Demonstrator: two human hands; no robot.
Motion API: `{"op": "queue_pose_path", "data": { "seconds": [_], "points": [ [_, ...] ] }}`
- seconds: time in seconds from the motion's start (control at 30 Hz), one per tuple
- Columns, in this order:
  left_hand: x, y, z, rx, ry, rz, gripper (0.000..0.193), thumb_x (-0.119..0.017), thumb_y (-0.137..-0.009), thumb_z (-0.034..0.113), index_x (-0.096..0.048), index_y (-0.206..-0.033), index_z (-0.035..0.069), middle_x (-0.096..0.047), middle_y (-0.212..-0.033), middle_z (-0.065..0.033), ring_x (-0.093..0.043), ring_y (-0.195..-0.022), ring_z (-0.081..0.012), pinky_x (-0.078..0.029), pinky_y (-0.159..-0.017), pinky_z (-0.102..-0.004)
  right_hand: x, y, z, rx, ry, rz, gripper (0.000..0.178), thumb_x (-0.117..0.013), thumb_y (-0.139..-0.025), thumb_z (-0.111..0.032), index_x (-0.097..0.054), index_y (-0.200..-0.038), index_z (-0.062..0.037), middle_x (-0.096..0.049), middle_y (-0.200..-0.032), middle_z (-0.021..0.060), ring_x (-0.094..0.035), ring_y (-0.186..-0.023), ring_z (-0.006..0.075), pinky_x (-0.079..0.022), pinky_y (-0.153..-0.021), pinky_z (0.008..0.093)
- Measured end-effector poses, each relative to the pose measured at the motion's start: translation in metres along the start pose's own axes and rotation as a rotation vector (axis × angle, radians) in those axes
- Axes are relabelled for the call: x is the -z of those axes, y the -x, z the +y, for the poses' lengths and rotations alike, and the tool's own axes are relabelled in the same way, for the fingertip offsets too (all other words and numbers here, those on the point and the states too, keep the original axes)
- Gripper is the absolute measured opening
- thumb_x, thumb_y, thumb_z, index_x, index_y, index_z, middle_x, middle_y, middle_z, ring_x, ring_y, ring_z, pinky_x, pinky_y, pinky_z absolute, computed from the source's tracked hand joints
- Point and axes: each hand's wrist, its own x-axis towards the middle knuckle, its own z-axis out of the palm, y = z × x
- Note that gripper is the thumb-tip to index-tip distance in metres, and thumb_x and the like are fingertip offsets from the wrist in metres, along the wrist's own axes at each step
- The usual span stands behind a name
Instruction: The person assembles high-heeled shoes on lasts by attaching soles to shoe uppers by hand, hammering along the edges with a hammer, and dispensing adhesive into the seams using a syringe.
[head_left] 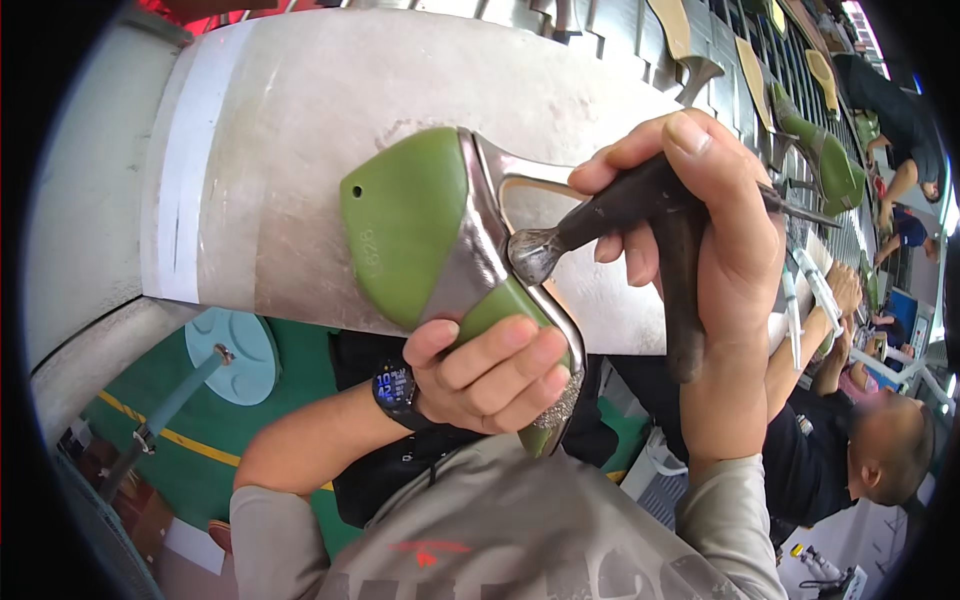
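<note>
The green shoe last with its silver upper sits between your hands, long axis running from upper left down to lower right. Your left hand clamps its lower end; your right hand grips lasting pincers, head touching the upper's edge.

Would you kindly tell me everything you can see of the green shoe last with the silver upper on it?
The green shoe last looks like smooth matte plastic, with a small hole near one edge. A shiny silver upper wraps its middle, glittery at the lower end. It lies tilted, held above the grey workbench. The left hand grips its lower end; the right hand presses a dark-handled tool's metal head against the silver edge.
</note>
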Motion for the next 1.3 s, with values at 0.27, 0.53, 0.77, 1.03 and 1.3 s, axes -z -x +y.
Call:
{"op": "queue_pose_path", "data": {
  "seconds": [0.27,0.53,0.77,1.03,1.3],
  "points": [
    [0.005,-0.007,-0.006,-0.038,0.007,-0.081,0.034,-0.060,-0.103,0.021,-0.053,-0.136,0.017,-0.064,-0.139,-0.0063,-0.061,-0.130,-0.0252,-0.031,-0.119,-0.0542,0.008,-0.025,-0.002,0.026,-0.110,-0.114,0.032,-0.069,-0.098,-0.027,-0.072,-0.097,0.0045,-0.076,-0.087,0.0139,-0.067,-0.059,0.0160,-0.054,-0.056,0.0278],
    [0.029,-0.096,-0.027,-0.294,0.091,-0.448,0.046,-0.069,-0.097,0.015,-0.054,-0.140,0.008,-0.061,-0.144,-0.0186,-0.060,-0.134,-0.0373,-0.036,-0.117,-0.0670,0.094,0.044,0.048,0.798,1.117,0.116,0.030,-0.078,-0.084,-0.004,-0.072,-0.113,-0.0027,-0.076,-0.106,0.0153,-0.073,-0.086,0.0341,-0.059,-0.080,0.0365],
    [0.082,-0.120,-0.023,0.808,1.294,-0.217,0.113,-0.073,-0.083,0.074,-0.032,-0.161,0.004,-0.054,-0.151,-0.0196,-0.056,-0.137,-0.0316,-0.048,-0.116,-0.0467,0.144,0.148,0.103,0.300,0.110,0.493,0.025,-0.066,-0.096,-0.004,-0.064,-0.120,0.0009,-0.074,-0.117,0.0201,-0.075,-0.096,0.0267,-0.060,-0.087,0.0335],
    [0.084,-0.040,0.041,1.659,2.026,-0.486,0.086,-0.034,-0.105,0.074,-0.047,-0.152,0.003,-0.057,-0.144,-0.0290,-0.065,-0.125,-0.0416,-0.061,-0.097,-0.0574,0.205,0.154,0.090,0.321,-0.394,0.511,0.054,-0.066,-0.102,-0.016,-0.044,-0.149,-0.0016,-0.071,-0.122,0.0217,-0.074,-0.101,0.0272,-0.062,-0.080,0.0351],
    [0.071,-0.022,0.050,1.625,1.685,-0.616,0.059,-0.052,-0.107,0.049,-0.056,-0.137,-0.002,-0.068,-0.125,-0.0238,-0.072,-0.111,-0.0391,-0.061,-0.095,-0.0510,0.118,0.209,0.094,0.438,-0.037,0.226,0.045,-0.079,-0.089,-0.019,-0.061,-0.123,0.0048,-0.066,-0.093,0.0119,-0.065,-0.070,0.0157,-0.056,-0.064,0.0283]
  ]
}}
